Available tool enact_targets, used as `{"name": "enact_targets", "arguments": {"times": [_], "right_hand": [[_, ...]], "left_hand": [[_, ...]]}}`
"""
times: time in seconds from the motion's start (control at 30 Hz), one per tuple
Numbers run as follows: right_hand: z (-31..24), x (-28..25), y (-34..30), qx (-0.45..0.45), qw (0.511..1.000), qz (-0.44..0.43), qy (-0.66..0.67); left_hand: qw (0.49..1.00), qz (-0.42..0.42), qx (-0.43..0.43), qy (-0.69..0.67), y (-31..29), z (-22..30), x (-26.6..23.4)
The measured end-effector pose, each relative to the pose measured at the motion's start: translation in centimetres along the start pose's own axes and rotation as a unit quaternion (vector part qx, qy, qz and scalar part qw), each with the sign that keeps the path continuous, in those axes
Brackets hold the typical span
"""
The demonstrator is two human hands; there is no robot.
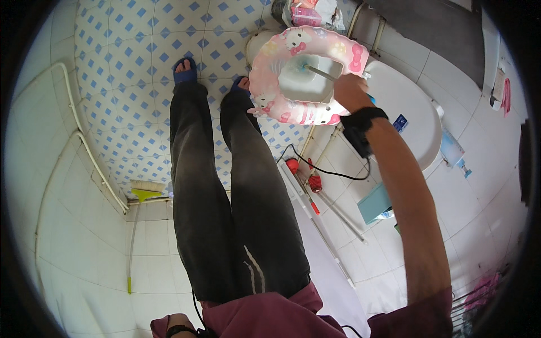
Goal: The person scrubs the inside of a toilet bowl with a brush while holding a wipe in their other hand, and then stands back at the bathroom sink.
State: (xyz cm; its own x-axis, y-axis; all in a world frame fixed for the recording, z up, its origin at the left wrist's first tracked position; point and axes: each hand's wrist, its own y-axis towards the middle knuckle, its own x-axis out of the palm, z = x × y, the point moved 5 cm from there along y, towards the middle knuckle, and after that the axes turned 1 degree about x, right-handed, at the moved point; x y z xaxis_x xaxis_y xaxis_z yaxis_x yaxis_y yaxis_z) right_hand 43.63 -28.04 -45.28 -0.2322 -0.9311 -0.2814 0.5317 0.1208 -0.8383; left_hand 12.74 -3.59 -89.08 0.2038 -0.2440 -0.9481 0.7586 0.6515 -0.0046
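My right hand (350, 90) is closed around the grey handle of a toilet brush (320, 72). The brush's pale teal head is down inside the white toilet bowl (307, 89). A puffy pink seat cushion (265, 70) with cartoon cats and bows rings the bowl, just under my right hand. A bit of blue shows beside that hand; I cannot tell whether it is part of the brush. My left forearm, with a dark wristband (181, 330), shows at the lower edge, but the left hand itself is out of view.
The white toilet tank lid (417, 112) adjoins the seat. A bin bag (315, 12) with rubbish stands beyond it. Red-ended tools (314, 181) lean by the wall at right; a green-and-white broom (147, 190) stands left. Blue slippers (185, 70) are on the tiled floor.
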Motion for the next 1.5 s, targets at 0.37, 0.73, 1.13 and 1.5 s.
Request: {"name": "enact_targets", "arguments": {"times": [0.37,0.73,1.13,1.5], "right_hand": [[-14.2,-5.2,1.1,0.264,0.952,-0.093,0.126],[-9.3,5.4,-5.9,0.166,0.501,-0.244,0.814],[2.7,10.3,-16.3,0.176,0.686,-0.231,0.667],[6.9,10.0,-9.7,0.001,0.862,0.015,0.507]], "left_hand": [[1.0,-0.006,0.009,0.004,0.2,-3.4,0.4],[0.999,-0.009,-0.034,-0.031,0.2,-5.2,0.5],[1.0,-0.005,-0.007,0.003,0.5,-1.6,-0.4],[0.999,0.007,0.003,0.05,1.0,-2.8,-0.3]]}}
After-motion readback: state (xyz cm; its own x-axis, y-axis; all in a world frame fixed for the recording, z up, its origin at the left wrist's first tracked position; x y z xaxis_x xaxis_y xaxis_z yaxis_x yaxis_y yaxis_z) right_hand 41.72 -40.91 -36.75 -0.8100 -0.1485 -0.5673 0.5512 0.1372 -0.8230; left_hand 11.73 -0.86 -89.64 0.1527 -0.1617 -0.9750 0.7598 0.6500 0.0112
